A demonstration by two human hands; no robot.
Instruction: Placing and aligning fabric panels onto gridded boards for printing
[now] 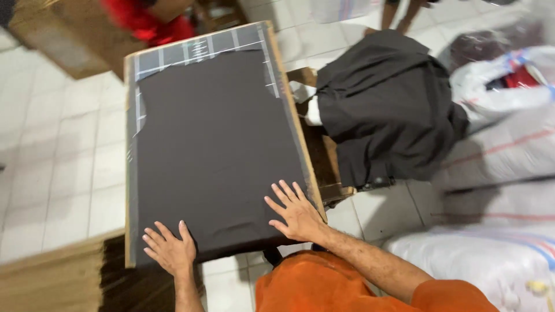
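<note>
Across the middle of the frame lies a dark charcoal sheet of thin fabric [214, 150], spread flat on a rectangular wooden-edged board with a grey grid-marked top [196, 49]. The cloth covers nearly the whole board; only a strip of grid shows along the upper and left edges.

Handling judgement: the fabric looks light, limp and soft, with no stiffness of its own. It should slide readily on the smooth board. Small puckers show near its lower edge. I would take it by a corner or the lower hem, pinching both layers if doubled; I cannot tell whether it is doubled.

Left hand [169, 249]: at lower left, palm down, fingers spread and extended, resting on the lower left corner of the cloth and board. Grasping nothing.

Right hand [295, 212]: at lower centre-right, palm down, fingers fanned toward the upper left, pressed flat on the cloth near the board's right edge. Also grasping nothing. Forearm runs down to the lower right, above an orange garment [324, 286].

Right of the board, a heap of black cloth [387, 104] sits on a low wooden stand [326, 159]. White woven sacks [497, 150] fill the right side.
</note>
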